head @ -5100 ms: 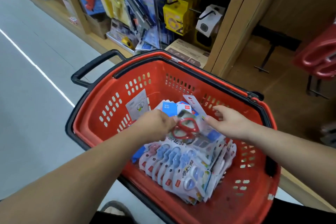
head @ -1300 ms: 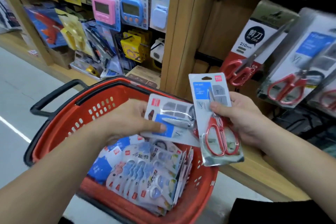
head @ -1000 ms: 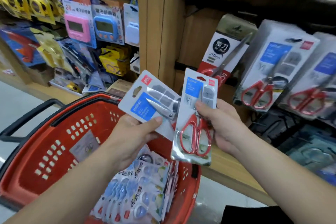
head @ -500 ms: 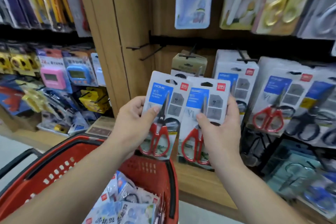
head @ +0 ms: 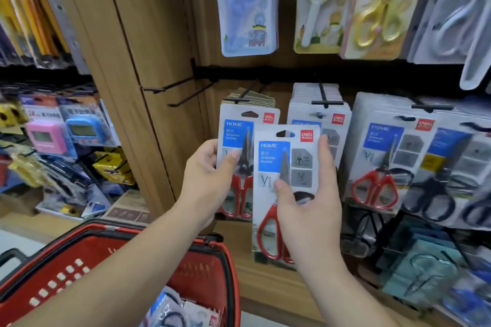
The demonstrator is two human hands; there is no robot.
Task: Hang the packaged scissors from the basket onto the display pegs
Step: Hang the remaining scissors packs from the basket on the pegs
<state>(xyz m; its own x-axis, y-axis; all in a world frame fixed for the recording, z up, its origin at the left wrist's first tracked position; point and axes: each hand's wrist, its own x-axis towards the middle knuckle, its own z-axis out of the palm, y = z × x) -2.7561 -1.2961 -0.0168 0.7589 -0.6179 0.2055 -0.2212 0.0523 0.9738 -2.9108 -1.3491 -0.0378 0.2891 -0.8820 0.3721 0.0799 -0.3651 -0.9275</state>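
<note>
Basket (head: 106, 255), red, one, at seven o'clock, more packets inside. Left hand (head: 206, 180) grips one scissors pack (head: 236, 138) by its edge. Right hand (head: 310, 218) pinches a second pack (head: 276, 159), overlapping the first at four o'clock. Both upright, hang holes topmost, presumably for threading. Empty pegs (head: 170, 85), two, at eleven o'clock; loaded peg (head: 324, 95) at one o'clock.

A shop: packaged scissors (head: 377, 156) on display pegs (head: 170, 87)
</note>
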